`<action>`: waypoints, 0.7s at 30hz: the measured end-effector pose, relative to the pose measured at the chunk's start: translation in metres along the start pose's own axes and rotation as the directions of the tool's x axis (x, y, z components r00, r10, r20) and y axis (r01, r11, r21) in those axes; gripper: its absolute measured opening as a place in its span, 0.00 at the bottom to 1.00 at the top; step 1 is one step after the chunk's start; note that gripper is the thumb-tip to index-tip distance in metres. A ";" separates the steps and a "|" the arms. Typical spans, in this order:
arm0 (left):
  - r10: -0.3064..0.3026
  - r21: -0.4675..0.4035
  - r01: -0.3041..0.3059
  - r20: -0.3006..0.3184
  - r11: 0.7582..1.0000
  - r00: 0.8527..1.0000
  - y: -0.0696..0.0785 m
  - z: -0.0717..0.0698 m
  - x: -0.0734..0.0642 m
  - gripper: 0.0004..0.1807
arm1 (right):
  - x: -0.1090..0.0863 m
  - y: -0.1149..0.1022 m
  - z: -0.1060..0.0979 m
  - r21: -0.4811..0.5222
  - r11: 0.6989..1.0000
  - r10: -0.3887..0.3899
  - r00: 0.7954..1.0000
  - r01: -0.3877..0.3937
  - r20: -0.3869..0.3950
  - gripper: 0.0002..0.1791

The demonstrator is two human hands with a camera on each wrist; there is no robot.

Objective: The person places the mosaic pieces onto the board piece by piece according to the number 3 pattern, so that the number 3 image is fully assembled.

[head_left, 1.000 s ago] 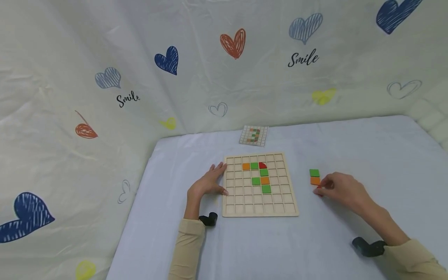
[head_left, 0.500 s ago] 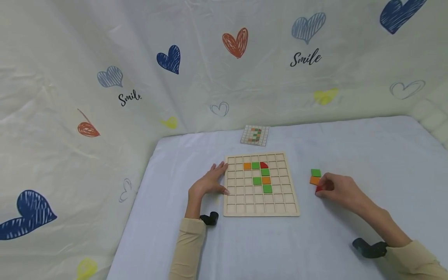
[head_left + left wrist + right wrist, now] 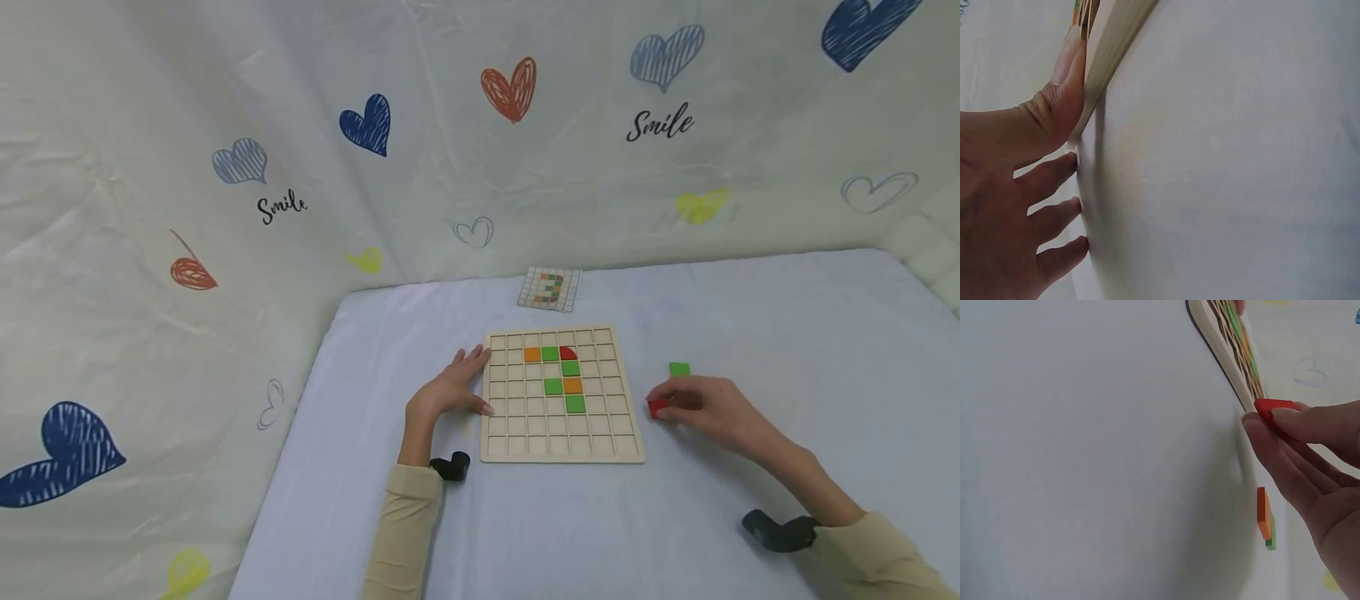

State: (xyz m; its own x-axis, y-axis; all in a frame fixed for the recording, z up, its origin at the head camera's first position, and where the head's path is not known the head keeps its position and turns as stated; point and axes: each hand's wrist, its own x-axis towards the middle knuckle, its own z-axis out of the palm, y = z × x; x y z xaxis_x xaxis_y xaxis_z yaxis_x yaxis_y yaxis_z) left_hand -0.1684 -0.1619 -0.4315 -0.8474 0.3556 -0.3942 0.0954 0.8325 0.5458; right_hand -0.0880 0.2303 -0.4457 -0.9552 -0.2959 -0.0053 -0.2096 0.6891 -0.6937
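A wooden grid board (image 3: pixel 517 450) lies on the table, with orange, green and red tiles set in some of its squares. My left hand (image 3: pixel 447 389) rests spread at the board's left edge; in the left wrist view its thumb (image 3: pixel 1070 65) lies against the wooden side and the other fingers touch the cloth. To the right of the board, my right hand (image 3: pixel 712 410) pinches a red tile (image 3: pixel 1275 411) between thumb and fingertips, above the table. Behind that hand lie a green tile (image 3: pixel 679 368) and an orange tile (image 3: pixel 1263 512), the orange one hidden in the head view.
A small pattern card (image 3: pixel 550 289) lies beyond the board near the table's back edge. White cloth (image 3: pixel 570 533) covers the table, and a curtain printed with hearts (image 3: pixel 510 89) hangs behind. Each wrist bears a black device (image 3: pixel 780 532).
The right hand has picked up the red tile from beside the orange one and carried it left toward the board. The left hand keeps its place at the board's edge.
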 end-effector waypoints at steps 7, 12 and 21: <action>-0.002 -0.005 0.002 -0.001 1.000 1.000 0.001 0.000 0.000 0.59 | 0.006 -0.007 0.010 0.038 0.999 -0.013 0.999 0.014 -0.029 0.10; -0.008 -0.011 0.008 -0.007 1.000 1.000 0.002 0.000 -0.001 0.58 | 0.012 -0.012 0.020 0.079 0.995 -0.052 0.998 0.053 -0.019 0.10; -0.009 -0.006 0.009 0.001 1.000 1.000 0.002 0.000 0.000 0.59 | 0.022 -0.025 0.035 0.089 0.990 -0.110 0.994 0.108 0.014 0.11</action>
State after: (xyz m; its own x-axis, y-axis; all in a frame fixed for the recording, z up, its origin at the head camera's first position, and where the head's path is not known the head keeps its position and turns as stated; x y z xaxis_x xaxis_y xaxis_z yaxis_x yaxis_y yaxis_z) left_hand -0.1679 -0.1604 -0.4306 -0.8474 0.3490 -0.4001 0.0849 0.8330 0.5467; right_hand -0.0961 0.1835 -0.4536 -0.9236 -0.3786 0.0608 -0.2920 0.5915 -0.7516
